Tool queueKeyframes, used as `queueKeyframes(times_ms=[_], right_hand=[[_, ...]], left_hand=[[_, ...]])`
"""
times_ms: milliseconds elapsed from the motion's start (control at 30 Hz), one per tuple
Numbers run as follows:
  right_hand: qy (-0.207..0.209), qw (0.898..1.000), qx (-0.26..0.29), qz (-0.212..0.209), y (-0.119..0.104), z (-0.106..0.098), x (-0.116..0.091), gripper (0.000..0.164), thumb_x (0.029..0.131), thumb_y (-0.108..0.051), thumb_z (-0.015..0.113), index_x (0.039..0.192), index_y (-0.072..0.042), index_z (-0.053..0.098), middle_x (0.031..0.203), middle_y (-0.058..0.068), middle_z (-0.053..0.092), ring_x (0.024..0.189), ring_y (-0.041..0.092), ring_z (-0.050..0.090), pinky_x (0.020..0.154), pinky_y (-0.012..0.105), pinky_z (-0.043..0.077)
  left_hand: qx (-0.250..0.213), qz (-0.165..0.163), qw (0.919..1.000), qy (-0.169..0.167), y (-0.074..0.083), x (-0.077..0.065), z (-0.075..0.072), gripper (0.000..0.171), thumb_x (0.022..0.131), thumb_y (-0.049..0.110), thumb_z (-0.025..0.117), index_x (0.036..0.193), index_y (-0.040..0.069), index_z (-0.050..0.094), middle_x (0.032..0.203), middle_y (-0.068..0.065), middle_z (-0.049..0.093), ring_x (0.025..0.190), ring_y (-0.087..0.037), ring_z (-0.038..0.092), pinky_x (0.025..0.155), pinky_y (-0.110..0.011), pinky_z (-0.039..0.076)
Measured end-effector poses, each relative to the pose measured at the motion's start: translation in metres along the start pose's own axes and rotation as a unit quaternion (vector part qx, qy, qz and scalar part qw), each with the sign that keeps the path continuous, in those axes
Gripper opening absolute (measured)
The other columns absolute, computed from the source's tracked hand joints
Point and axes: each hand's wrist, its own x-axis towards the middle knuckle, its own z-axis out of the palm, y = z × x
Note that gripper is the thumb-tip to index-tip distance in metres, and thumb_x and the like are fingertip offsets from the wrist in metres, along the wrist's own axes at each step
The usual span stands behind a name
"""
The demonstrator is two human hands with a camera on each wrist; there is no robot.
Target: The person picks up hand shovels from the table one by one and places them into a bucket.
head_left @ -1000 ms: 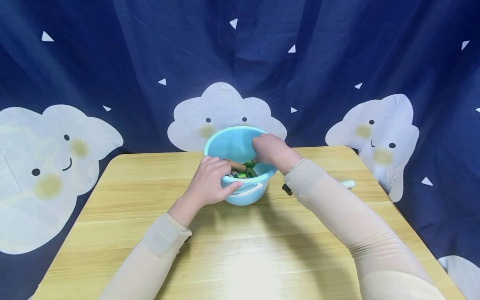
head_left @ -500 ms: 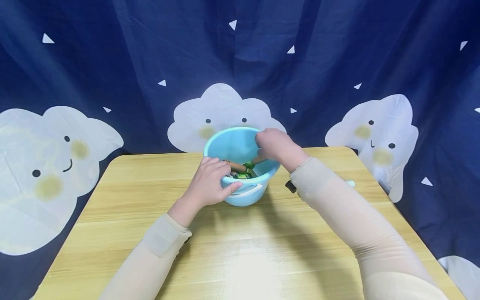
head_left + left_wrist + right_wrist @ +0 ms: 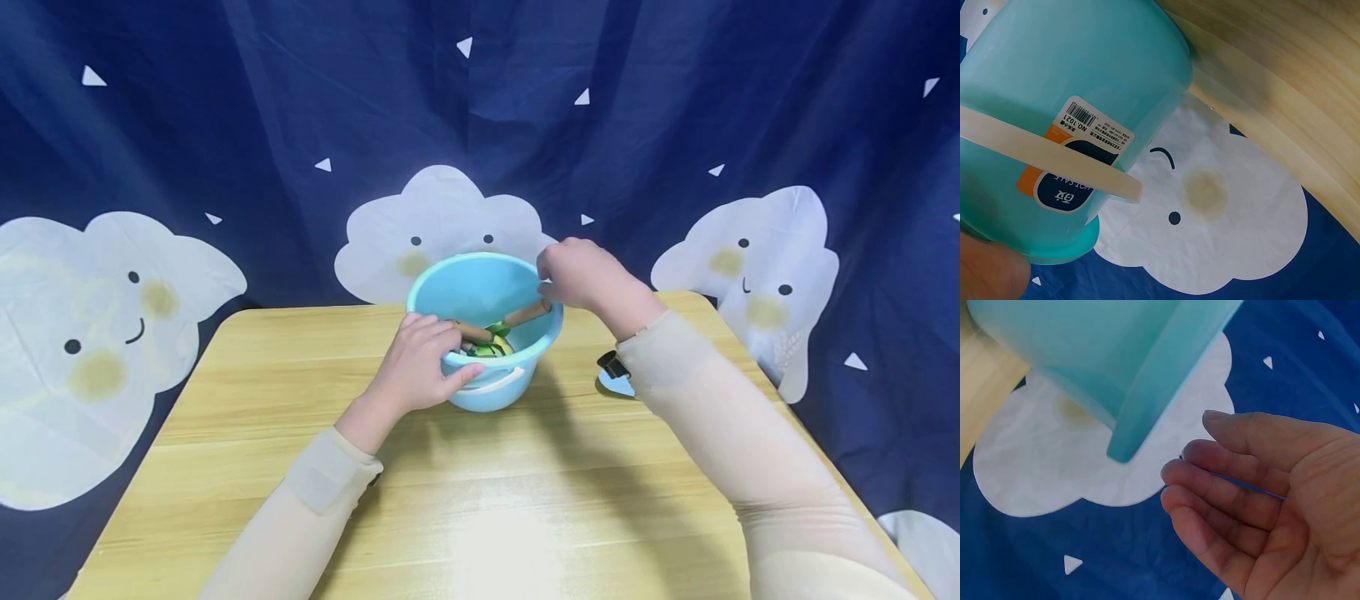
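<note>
A light blue bucket (image 3: 480,387) stands upright on the wooden table. My left hand (image 3: 420,358) grips its near-left rim, thumb on the outside and fingers over the edge. In the left wrist view the bucket's wall carries a label (image 3: 1097,125) crossed by a pale carrying handle (image 3: 1054,153). Inside the bucket, a small tool with a wooden handle (image 3: 527,314) and green head leans towards the right wall. Another wooden handle (image 3: 474,332) lies beside it, over green and yellow pieces. My right hand (image 3: 1254,500), holding nothing, hovers by the right rim with loosely bent fingers.
A light blue flat-ended object (image 3: 617,384) lies on the table (image 3: 450,467) right of the bucket, partly hidden by my right sleeve. Behind the table hangs a dark blue curtain (image 3: 262,100) with white clouds.
My right hand has let go of the wooden-handled tool and moved up and right, out of the bucket. The tool now rests against the right wall. My left hand stays on the rim.
</note>
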Motion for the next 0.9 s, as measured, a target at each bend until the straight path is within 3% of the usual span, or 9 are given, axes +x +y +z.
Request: queueKeyframes(times_ms=[200, 400, 600, 800, 900], right_hand=[[0.016, 1.000, 0.005, -0.008, 0.009, -0.004, -0.009, 0.026, 0.088, -0.012, 0.067, 0.067, -0.010, 0.053, 0.065, 0.000, 0.033, 0.063, 0.021, 0.034, 0.059, 0.035, 0.030], [0.023, 1.000, 0.015, -0.002, 0.019, -0.003, -0.018, 0.040, 0.087, -0.011, 0.067, 0.062, -0.015, 0.036, 0.064, -0.003, 0.022, 0.061, 0.017, 0.022, 0.057, 0.033, 0.022], [0.032, 0.999, 0.014, -0.004, 0.033, -0.001, -0.026, 0.041, 0.087, -0.010, 0.065, 0.061, -0.015, 0.034, 0.063, -0.003, 0.024, 0.061, 0.017, 0.026, 0.058, 0.034, 0.026], [0.029, 0.999, 0.015, 0.010, 0.045, 0.000, -0.033, 0.031, 0.088, -0.014, 0.069, 0.064, -0.013, 0.051, 0.063, -0.002, 0.037, 0.064, 0.022, 0.041, 0.063, 0.037, 0.034], [0.026, 1.000, 0.012, 0.010, 0.049, 0.001, -0.036, 0.034, 0.088, -0.013, 0.068, 0.062, -0.014, 0.047, 0.062, -0.002, 0.032, 0.063, 0.021, 0.038, 0.062, 0.037, 0.032]], left_hand=[[-0.003, 0.001, 1.0000, 0.000, 0.000, 0.000, 0.000, 0.049, 0.091, 0.060, 0.056, 0.088, 0.013, 0.070, 0.091, 0.003, 0.072, 0.084, -0.018, 0.059, 0.083, -0.040, 0.038], [-0.004, -0.001, 1.0000, -0.004, 0.001, 0.000, 0.000, 0.050, 0.092, 0.061, 0.054, 0.087, 0.013, 0.069, 0.091, 0.003, 0.072, 0.084, -0.018, 0.059, 0.084, -0.041, 0.038], [-0.003, -0.003, 1.0000, -0.005, 0.001, 0.000, -0.001, 0.054, 0.094, 0.065, 0.047, 0.077, 0.015, 0.061, 0.095, 0.003, 0.073, 0.081, -0.017, 0.057, 0.083, -0.040, 0.037], [0.002, -0.001, 1.0000, 0.001, 0.000, 0.000, -0.001, 0.059, 0.094, 0.067, 0.046, 0.084, 0.013, 0.066, 0.089, 0.002, 0.071, 0.081, -0.019, 0.057, 0.082, -0.041, 0.037], [0.002, 0.000, 1.0000, 0.001, 0.000, 0.000, -0.002, 0.060, 0.094, 0.067, 0.046, 0.085, 0.012, 0.067, 0.089, 0.001, 0.072, 0.081, -0.019, 0.058, 0.083, -0.041, 0.037]])
